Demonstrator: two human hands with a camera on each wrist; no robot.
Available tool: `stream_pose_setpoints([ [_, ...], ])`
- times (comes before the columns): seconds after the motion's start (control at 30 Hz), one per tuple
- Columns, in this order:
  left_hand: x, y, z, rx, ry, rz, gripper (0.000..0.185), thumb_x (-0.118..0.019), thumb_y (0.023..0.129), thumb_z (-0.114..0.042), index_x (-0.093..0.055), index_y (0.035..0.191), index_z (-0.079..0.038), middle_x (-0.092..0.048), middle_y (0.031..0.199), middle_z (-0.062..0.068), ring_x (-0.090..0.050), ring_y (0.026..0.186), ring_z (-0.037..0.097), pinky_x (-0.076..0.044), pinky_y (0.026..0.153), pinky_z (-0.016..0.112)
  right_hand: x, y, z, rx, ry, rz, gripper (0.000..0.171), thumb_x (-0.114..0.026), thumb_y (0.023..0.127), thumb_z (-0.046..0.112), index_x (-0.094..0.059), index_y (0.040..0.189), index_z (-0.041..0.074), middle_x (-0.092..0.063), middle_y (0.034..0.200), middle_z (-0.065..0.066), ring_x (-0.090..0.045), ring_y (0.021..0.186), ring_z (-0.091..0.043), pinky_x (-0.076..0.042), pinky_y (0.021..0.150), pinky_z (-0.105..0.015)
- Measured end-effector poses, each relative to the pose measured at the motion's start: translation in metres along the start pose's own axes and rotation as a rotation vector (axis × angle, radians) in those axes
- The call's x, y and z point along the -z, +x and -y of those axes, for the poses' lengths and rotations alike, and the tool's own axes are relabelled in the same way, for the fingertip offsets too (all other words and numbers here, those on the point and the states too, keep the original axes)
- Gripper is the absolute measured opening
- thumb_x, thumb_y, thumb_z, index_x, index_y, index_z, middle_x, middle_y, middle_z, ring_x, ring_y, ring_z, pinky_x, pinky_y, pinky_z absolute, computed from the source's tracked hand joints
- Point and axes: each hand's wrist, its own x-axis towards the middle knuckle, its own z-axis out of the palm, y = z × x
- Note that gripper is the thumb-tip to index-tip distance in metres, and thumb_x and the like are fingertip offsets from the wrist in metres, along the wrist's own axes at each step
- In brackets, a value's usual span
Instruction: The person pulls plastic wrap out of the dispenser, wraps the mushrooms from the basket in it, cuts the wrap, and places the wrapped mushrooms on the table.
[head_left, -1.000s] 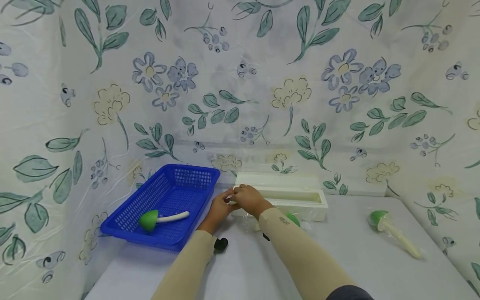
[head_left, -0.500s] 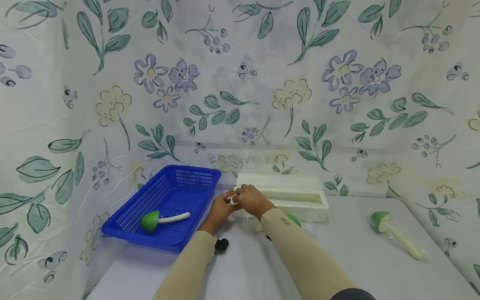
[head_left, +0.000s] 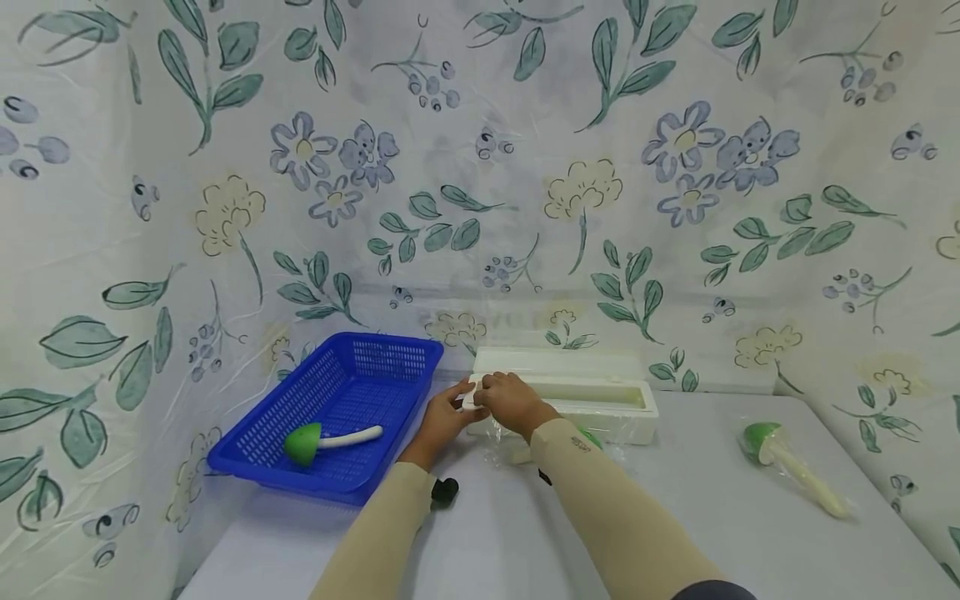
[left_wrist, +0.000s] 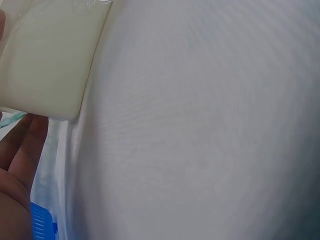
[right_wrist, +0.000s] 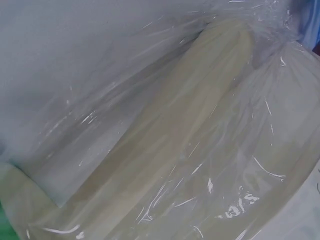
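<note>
Though hidden overhead: film-wrapped cream stem (right_wrist: 190,135).

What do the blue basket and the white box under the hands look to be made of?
The blue basket looks like moulded plastic: glossy, uniform colour, with a regular mesh of holes. The white box seems matte cream plastic or foam, thick-walled; which one is unclear. Clear film, shiny and creased, covers the pale handle beside it.

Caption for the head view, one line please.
Both hands, left hand and right hand, meet at the left end of a white box, beside a blue basket holding a green-capped tool.
</note>
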Motion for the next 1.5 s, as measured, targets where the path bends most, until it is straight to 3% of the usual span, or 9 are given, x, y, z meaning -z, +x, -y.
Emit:
stream_pose_setpoints([
  [0.27,-0.003,-0.006,0.001,-0.009,-0.007,0.006,0.073,-0.087,0.073,-0.032,-0.058,0.134,-0.004,-0.041,0.148,0.009,-0.054,0.117,0.039,-0.052,0.087,0.041,-0.004,-0.002,-0.004,-0.021,0.133,0.032,0.020,-0.065,0.092,0.018,-0.074,0.110,0.021,-0.061,0.098,0.004,-0.058,0.089,-0.014,-0.048,0.083,-0.029],
  [0.67,-0.010,-0.004,0.001,0.002,-0.022,-0.005,0.070,-0.087,0.072,-0.026,-0.059,0.132,-0.004,-0.042,0.147,0.011,-0.059,0.113,0.036,-0.054,0.082,0.035,0.000,-0.011,-0.015,-0.009,0.233,0.029,0.013,-0.066,0.091,0.010,-0.075,0.099,0.016,-0.063,0.089,0.001,-0.060,0.084,-0.015,-0.049,0.081,-0.028],
  [1.03,-0.006,-0.001,-0.003,-0.037,-0.080,-0.012,0.067,-0.087,0.073,-0.019,-0.059,0.132,-0.001,-0.042,0.147,0.013,-0.061,0.110,0.036,-0.055,0.077,0.033,0.003,-0.023,-0.030,-0.022,0.258,0.027,0.017,-0.062,0.096,0.013,-0.076,0.106,0.012,-0.063,0.095,0.001,-0.061,0.090,-0.014,-0.049,0.085,-0.028],
  [1.17,-0.006,0.000,-0.001,-0.029,-0.079,0.017,0.071,-0.087,0.073,-0.022,-0.058,0.133,-0.001,-0.040,0.149,0.013,-0.061,0.110,0.036,-0.055,0.078,0.032,0.001,-0.029,-0.036,-0.024,0.260,0.034,0.016,-0.062,0.095,0.012,-0.076,0.103,0.012,-0.064,0.094,0.002,-0.061,0.090,-0.015,-0.049,0.085,-0.028],
  [1.5,-0.002,-0.002,-0.003,-0.012,-0.060,-0.022,0.068,-0.087,0.073,-0.017,-0.059,0.132,-0.002,-0.042,0.148,0.012,-0.059,0.113,0.036,-0.053,0.083,0.037,0.004,-0.052,-0.055,-0.003,0.275,0.021,0.014,-0.065,0.093,0.011,-0.076,0.102,0.012,-0.065,0.094,0.003,-0.062,0.091,-0.013,-0.050,0.084,-0.025],
])
